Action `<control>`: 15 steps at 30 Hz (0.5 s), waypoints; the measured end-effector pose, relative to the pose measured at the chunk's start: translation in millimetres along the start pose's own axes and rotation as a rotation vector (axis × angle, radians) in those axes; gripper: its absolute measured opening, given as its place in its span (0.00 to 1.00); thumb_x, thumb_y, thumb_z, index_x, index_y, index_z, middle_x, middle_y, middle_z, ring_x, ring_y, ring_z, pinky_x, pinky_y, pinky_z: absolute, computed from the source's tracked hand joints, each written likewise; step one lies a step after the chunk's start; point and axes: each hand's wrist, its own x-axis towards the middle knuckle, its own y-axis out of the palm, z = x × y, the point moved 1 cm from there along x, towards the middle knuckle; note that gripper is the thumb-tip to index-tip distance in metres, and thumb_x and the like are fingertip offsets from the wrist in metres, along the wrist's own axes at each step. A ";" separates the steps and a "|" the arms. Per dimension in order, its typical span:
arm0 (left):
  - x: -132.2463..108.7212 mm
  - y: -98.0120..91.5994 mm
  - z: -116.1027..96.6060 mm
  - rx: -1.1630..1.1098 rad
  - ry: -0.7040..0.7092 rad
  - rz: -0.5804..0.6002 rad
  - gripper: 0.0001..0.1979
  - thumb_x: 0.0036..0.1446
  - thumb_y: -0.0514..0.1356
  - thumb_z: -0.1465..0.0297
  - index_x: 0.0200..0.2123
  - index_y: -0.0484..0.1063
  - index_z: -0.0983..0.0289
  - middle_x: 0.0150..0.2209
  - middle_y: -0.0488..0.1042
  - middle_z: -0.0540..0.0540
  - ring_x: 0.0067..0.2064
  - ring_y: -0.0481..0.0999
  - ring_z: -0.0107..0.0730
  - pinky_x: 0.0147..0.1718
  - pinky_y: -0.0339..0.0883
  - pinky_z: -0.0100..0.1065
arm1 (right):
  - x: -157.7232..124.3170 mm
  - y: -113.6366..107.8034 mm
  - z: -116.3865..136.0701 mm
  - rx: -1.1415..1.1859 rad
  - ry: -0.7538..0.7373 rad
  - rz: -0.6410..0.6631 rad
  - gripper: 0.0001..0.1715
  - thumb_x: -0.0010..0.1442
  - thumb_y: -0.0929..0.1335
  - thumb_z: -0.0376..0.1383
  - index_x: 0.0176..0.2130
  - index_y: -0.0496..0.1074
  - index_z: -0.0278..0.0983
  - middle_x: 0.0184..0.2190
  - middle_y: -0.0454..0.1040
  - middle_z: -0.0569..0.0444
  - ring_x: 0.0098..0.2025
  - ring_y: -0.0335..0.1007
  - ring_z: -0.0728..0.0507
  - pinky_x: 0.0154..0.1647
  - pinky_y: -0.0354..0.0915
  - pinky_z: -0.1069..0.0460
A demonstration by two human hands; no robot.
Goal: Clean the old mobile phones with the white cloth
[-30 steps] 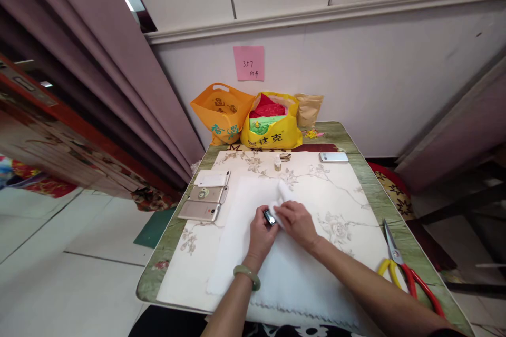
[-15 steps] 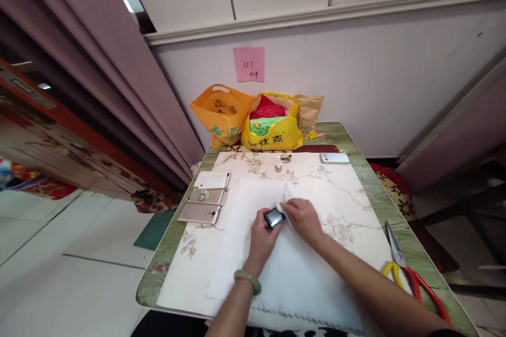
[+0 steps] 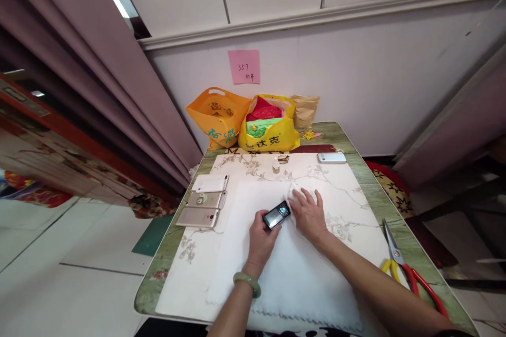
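Observation:
My left hand (image 3: 261, 242) is closed around the lower end of a small dark mobile phone (image 3: 276, 215), tilted with its screen facing up. A green bangle (image 3: 247, 284) circles the left wrist. Just right of the phone, my right hand (image 3: 309, 216) lies with fingers spread on white cloth. A bunched bit of white cloth (image 3: 293, 190) shows by its fingertips; whether it is a separate piece I cannot tell. Beneath both hands a larger white cloth (image 3: 312, 284) with a zigzag edge is spread over the flowered mat (image 3: 185, 268).
Three phones (image 3: 203, 199) lie in a column at left, and a silver phone (image 3: 332, 158) at back right. A small bottle (image 3: 275, 166) stands mid-back. Scissors (image 3: 396, 255) with red and yellow handles rest at right. Orange (image 3: 221, 116) and yellow bags (image 3: 272, 134) stand behind.
My right hand has gone from pinching white cloth against the phone's end to lying spread beside it. More of the phone, including its keypad end, now shows. The left hand keeps its hold.

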 end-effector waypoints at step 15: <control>0.1 -1.3 2.2 0.065 0.063 -0.001 0.20 0.49 0.62 0.69 0.45 0.62 0.62 0.32 0.72 0.50 0.31 0.73 0.30 0.32 0.67 0.31 | -12.6 -17.3 16.8 0.049 -0.117 0.110 0.28 0.64 0.61 0.50 0.59 0.64 0.43 0.63 0.60 0.49 0.66 0.45 0.32 0.63 0.27 0.27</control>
